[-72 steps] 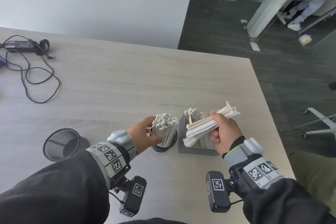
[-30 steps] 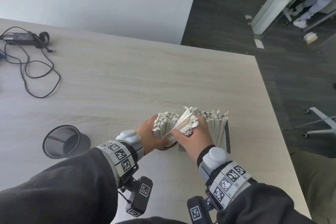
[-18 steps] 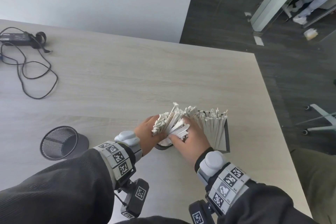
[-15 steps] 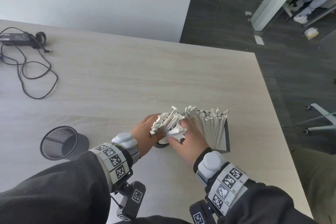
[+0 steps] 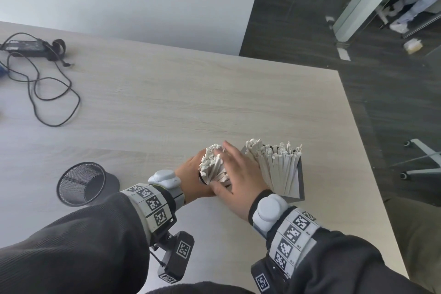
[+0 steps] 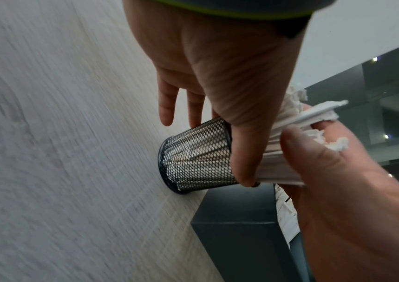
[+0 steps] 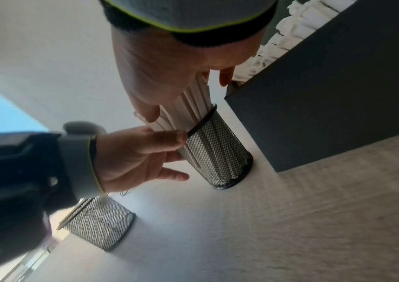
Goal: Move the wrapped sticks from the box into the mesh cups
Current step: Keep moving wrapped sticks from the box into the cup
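A black mesh cup (image 6: pixel 198 158) packed with white paper-wrapped sticks (image 5: pixel 211 164) stands just left of the dark grey box (image 5: pixel 299 181). More wrapped sticks (image 5: pixel 276 164) stand in the box. My left hand (image 5: pixel 188 172) holds the cup between thumb and fingers, the thumb (image 6: pixel 244 152) lying across its rim. My right hand (image 5: pixel 236 167) lies flat over the stick tops with fingers straight, its thumb (image 6: pixel 314 152) pressing the bundle from the side. The cup (image 7: pixel 217 152) is mostly hidden by both hands in the head view.
A second mesh cup (image 5: pixel 81 184) stands to the left near the table's front; it looks empty. A black power adapter with a looped cable (image 5: pixel 35 67) lies at the far left. The table's right edge (image 5: pixel 372 150) is close to the box.
My right hand carried a bundle of sticks from the box over to the cup, let go of it, and now presses flat on the stick tops. My left hand stayed on the cup.
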The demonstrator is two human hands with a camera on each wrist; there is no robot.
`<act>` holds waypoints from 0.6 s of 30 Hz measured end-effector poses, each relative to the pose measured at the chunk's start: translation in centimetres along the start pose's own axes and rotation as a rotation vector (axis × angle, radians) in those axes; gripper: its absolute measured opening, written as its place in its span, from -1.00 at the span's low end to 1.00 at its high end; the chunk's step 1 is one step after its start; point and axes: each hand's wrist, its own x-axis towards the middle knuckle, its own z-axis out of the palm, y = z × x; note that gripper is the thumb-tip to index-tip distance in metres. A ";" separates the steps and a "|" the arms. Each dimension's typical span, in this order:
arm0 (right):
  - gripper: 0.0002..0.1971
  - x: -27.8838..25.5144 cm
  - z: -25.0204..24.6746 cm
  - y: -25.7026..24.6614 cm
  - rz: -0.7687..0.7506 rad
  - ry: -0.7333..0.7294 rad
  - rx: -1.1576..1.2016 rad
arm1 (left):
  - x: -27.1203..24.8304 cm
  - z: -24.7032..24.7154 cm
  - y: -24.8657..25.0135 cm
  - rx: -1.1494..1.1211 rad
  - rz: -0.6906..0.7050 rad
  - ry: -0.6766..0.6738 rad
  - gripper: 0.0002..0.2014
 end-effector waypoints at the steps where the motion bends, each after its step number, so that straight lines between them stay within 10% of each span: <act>1: -0.27 -0.1 0.1 0.0 -0.006 -0.003 0.002 | 0.0 -0.1 0.1 -0.013 0.003 0.002 -0.03; 18: -0.07 -0.9 -0.1 -0.1 -0.069 -0.049 -0.070 | 0.2 0.1 -1.3 0.016 0.019 -0.011 -0.10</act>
